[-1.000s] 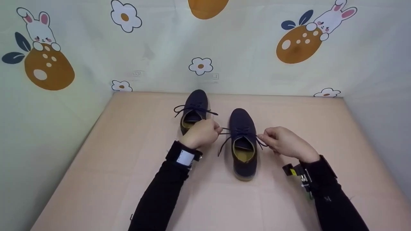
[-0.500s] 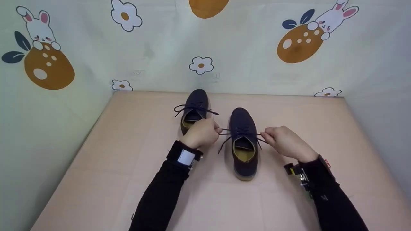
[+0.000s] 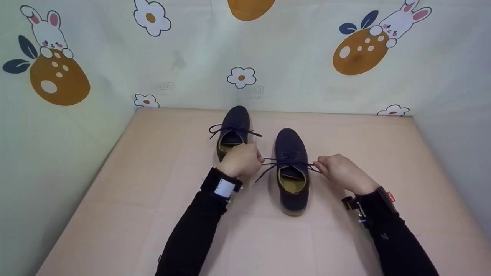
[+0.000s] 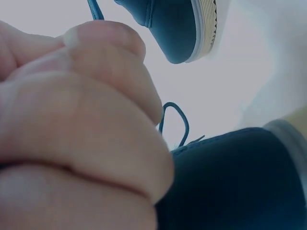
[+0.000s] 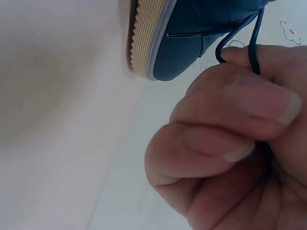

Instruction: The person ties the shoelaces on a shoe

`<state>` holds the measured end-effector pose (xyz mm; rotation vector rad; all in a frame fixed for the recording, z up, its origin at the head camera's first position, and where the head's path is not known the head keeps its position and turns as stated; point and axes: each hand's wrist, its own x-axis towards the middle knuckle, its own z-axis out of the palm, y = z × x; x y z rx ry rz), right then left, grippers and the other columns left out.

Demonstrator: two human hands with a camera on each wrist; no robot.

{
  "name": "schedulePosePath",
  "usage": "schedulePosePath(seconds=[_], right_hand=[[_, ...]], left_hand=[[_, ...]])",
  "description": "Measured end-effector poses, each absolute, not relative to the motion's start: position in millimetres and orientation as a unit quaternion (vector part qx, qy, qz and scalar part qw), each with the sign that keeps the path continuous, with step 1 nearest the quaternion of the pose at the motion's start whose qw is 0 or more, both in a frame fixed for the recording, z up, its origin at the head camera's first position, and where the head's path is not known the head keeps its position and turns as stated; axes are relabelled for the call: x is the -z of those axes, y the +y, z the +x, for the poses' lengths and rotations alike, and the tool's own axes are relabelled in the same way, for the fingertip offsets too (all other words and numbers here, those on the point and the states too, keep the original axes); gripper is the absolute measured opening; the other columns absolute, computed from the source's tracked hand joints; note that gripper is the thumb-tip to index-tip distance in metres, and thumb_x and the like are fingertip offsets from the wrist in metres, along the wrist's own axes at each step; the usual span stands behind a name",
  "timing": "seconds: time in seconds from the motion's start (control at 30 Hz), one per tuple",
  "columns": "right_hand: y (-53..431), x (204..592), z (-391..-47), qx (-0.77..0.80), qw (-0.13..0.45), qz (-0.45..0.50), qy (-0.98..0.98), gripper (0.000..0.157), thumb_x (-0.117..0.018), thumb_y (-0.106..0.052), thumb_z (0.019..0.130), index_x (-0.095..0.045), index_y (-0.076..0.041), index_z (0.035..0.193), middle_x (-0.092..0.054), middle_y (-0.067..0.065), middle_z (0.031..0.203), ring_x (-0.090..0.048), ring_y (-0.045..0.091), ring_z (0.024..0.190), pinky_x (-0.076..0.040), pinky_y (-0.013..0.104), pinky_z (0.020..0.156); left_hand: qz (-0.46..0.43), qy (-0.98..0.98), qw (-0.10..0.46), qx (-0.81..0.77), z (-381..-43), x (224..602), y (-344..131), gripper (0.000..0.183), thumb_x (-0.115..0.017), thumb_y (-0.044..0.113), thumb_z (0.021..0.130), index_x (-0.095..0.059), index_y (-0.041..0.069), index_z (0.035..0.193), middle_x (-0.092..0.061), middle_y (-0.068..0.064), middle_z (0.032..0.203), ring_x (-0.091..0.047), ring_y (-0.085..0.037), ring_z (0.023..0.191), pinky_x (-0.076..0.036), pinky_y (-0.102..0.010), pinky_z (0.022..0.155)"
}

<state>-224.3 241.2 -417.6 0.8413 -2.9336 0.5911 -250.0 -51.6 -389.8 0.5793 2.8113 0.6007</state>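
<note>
Two dark blue lace-up shoes stand on the table, toes pointing away. Across the nearer right shoe (image 3: 290, 145) the shoelace (image 3: 270, 164) is stretched sideways between both hands. On its left, my left hand (image 3: 242, 160) pinches a loop of that lace, with a loose end hanging below. My right hand (image 3: 343, 171) pinches the lace on the other side; in the right wrist view the lace loop (image 5: 255, 40) runs into its curled fingers (image 5: 211, 148). Behind my left hand sits the left shoe (image 3: 236, 119), its lace tied in a bow and its heel partly hidden.
The table (image 3: 161, 161) has a pale pink cover. A patterned curtain (image 3: 199, 53) with rabbits, fruit and flowers rises along the back and sides. Each wrist wears a black strap, such as the left strap (image 3: 218, 184).
My right hand has taken the lace more firmly and drawn it slightly right, so the lace is pulled tauter across the shoe. My left hand has barely moved. The shoes stay in place.
</note>
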Motion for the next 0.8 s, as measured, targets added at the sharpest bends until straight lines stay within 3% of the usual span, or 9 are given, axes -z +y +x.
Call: schedulePosePath(seconds=[0.1,0.33,0.57,0.8], right_hand=[[241.2,419.3,-223.8,-0.179,0.018,0.271,-0.946,0.036,-0.055,-0.010,0.100,-0.044,-0.015,0.067,-0.036,-0.008,0.060,-0.039,0.014,0.055,-0.037,0.032,0.054],[241.3,424.9,-223.4,-0.163,0.022,0.254,-0.953,0.036,-0.057,-0.007,0.097,-0.043,-0.014,0.065,-0.038,-0.006,0.057,-0.039,0.017,0.053,-0.039,0.034,0.051],[238.1,423.8,-221.9,-0.160,0.019,0.224,-0.961,0.034,-0.054,-0.006,0.097,-0.046,-0.012,0.065,-0.043,-0.001,0.056,-0.043,0.021,0.052,-0.042,0.039,0.051],[236.2,422.9,-220.2,-0.139,0.016,0.197,-0.970,0.033,-0.053,-0.007,0.098,-0.048,-0.010,0.065,-0.047,0.005,0.056,-0.048,0.027,0.051,-0.045,0.045,0.051]], left_hand=[[0.200,0.956,0.103,-0.188,-249.6,389.9,-51.1,0.049,-0.058,0.022,0.095,-0.043,0.017,0.049,-0.042,0.006,0.050,-0.048,-0.019,0.060,-0.036,-0.032,0.054],[0.212,0.954,0.106,-0.183,-247.9,390.4,-50.2,0.051,-0.056,0.019,0.095,-0.038,0.016,0.047,-0.029,0.008,0.045,-0.038,-0.016,0.051,-0.032,-0.030,0.051],[0.203,0.956,0.115,-0.178,-247.2,391.1,-49.7,0.048,-0.057,0.020,0.095,-0.044,0.016,0.049,-0.043,0.006,0.050,-0.046,-0.018,0.058,-0.038,-0.031,0.056],[0.206,0.956,0.116,-0.175,-247.6,391.5,-49.2,0.049,-0.059,0.022,0.096,-0.042,0.016,0.050,-0.039,0.006,0.050,-0.045,-0.018,0.058,-0.038,-0.032,0.056]])
